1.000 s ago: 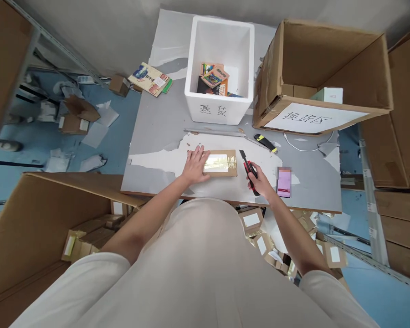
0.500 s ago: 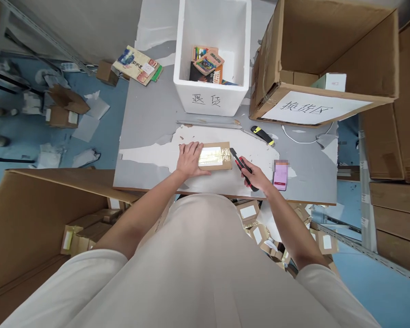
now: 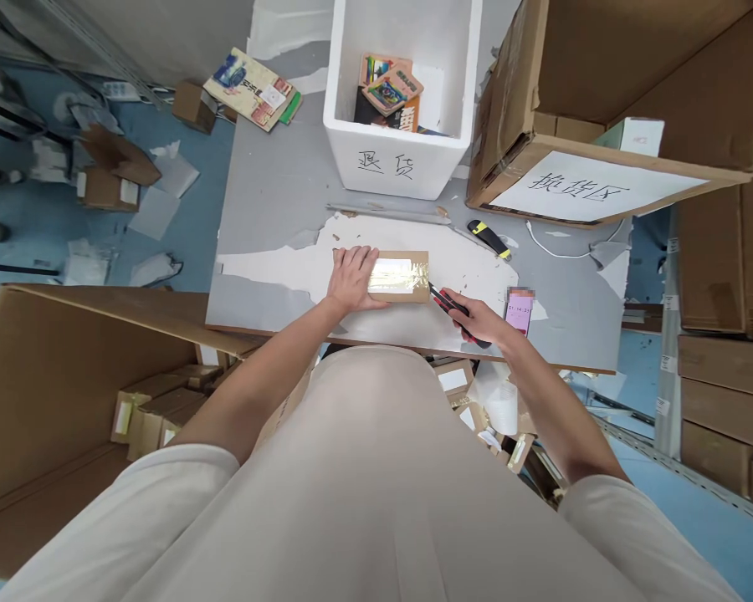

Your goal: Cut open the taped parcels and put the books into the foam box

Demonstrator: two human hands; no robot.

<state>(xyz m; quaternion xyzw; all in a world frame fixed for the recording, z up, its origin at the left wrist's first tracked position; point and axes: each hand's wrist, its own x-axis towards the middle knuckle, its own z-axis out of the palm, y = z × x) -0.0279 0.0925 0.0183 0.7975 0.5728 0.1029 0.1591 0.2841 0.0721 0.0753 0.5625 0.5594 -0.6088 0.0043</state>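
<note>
A small cardboard box with a white label and shiny clear tape lies on the worn table. My left hand grips its left end, thumb along the near side and fingers across the top. A black and red box cutter is in my right hand, fingers wrapped round the handle. Its tip meets the right end of the box; whether the blade is in the tape is too small to tell. To the right of my right hand lies a phone with a pink screen.
Behind the box lies a black and yellow cutter. A white foam bin holds several colourful packs. Beside it stands a large carton with a handwritten sign. Books lie at the left edge. Another big carton stands at lower left.
My right hand has turned the box cutter so that its tip now sits lower, against the box's right end. My left hand keeps its hold. The view has shifted slightly.
</note>
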